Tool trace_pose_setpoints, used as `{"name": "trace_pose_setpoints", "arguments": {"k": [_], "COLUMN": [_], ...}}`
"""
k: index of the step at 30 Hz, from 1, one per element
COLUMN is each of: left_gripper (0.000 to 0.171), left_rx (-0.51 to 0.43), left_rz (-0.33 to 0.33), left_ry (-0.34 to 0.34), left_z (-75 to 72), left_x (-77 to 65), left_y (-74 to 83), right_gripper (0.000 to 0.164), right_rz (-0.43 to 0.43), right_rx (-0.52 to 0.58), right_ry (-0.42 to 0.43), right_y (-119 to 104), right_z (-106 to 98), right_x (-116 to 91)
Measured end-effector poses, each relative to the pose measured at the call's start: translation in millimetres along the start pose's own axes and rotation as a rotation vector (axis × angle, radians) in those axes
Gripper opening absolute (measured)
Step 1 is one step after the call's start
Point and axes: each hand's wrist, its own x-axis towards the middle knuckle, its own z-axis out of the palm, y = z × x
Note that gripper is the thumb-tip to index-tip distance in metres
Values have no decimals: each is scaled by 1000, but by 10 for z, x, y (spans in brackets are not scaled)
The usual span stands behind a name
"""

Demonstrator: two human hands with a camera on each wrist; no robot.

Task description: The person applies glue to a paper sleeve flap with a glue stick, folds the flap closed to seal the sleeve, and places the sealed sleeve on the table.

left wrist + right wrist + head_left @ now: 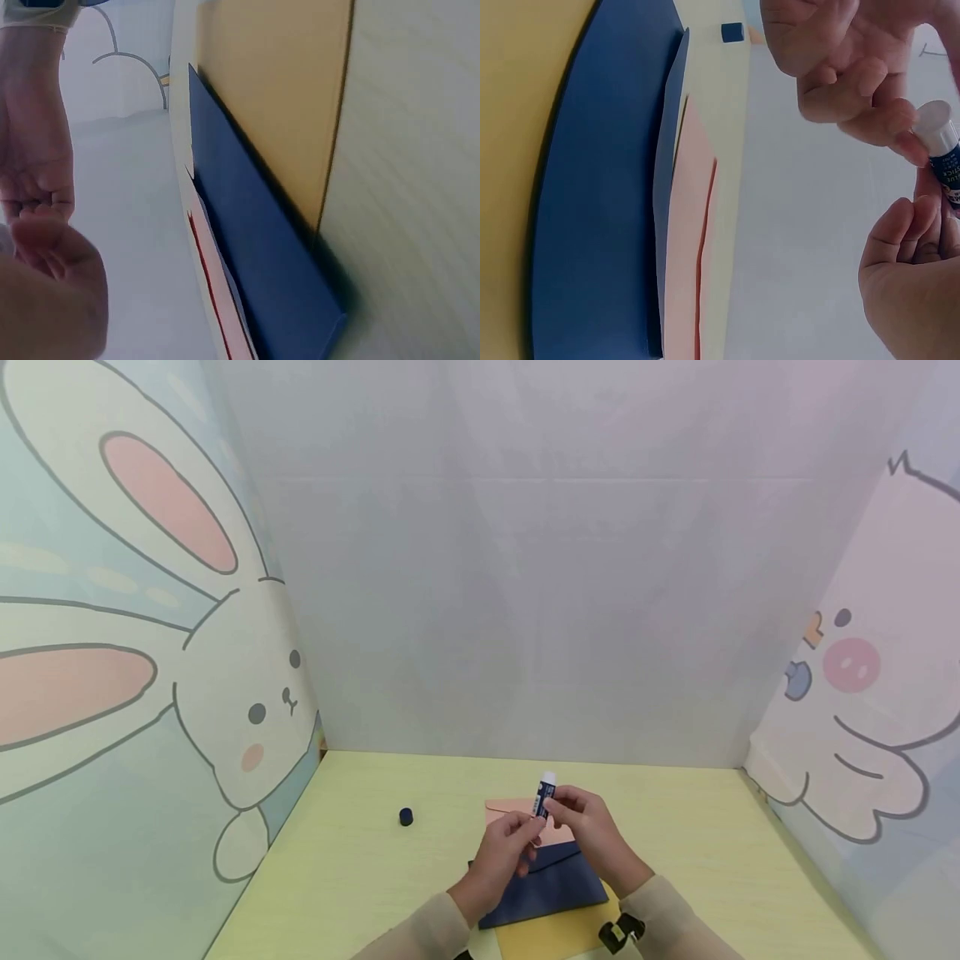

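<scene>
A dark blue glue stick [543, 797] with a white upper end is held above the envelopes, tilted slightly. My left hand [498, 858] pinches it near its lower end. My right hand [596, 837] holds its body between thumb and fingers. In the right wrist view, a pale round end of the glue stick [946, 154] touches the left fingertips; its other end runs out of frame. Below the hands lie a pink envelope [555, 837], a navy envelope [551, 893] and a yellow envelope [558, 937], overlapping. The left wrist view hides the glue stick behind the hand.
A dark blue cap [406, 817] stands on the pale yellow table [360, 877], left of the envelopes. A grey backdrop [495, 610] rises behind the table. Side panels carry a drawn rabbit [240, 693] at left and a drawn pig [877, 693] at right.
</scene>
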Motion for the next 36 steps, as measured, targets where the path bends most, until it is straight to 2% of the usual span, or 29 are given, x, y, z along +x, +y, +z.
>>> {"name": "trace_pose_setpoints", "arguments": {"k": [3, 6, 9, 11, 13, 16, 19, 23, 27, 31, 33, 36], "left_gripper": [35, 35, 33, 32, 30, 23, 21, 29, 37, 40, 40, 42], "left_rx": [172, 347, 480, 523, 525, 441, 319, 101, -165, -387, -444, -436], "left_rz": [126, 237, 302, 329, 342, 338, 288, 127, -66, -198, -231, -233], "left_ry": [118, 199, 231, 231, 217, 159, 72, -44, -172, -301, -334, -330], "left_z": [38, 55, 64, 64, 56, 35, 13, -11, -42, -70, -77, -77], "left_x": [-27, -52, -69, -68, -60, -43, -25, 4, 13, 6, 2, 6], "left_y": [-8, -29, -59, -75, -85, -81, -77, -72, -45, -21, -10, -6], "right_gripper": [33, 32, 30, 30, 30, 31, 32, 34, 37, 37, 36, 37], "right_rz": [1, 3, 10, 12, 11, 10, 10, 9, 15, 26, 28, 27], "right_rx": [6, 4, -12, -23, -29, -27, -20, -6, 12, 28, 33, 36], "right_ry": [11, 24, 33, 35, 35, 32, 23, 6, -20, -42, -45, -46], "right_y": [4, 11, 21, 28, 34, 37, 38, 39, 52, 61, 63, 61], "right_z": [9, 25, 36, 40, 37, 22, 4, -7, -13, -12, -9, -4], "right_x": [0, 1, -1, -4, -5, -2, -1, 6, 22, 28, 27, 24]}}
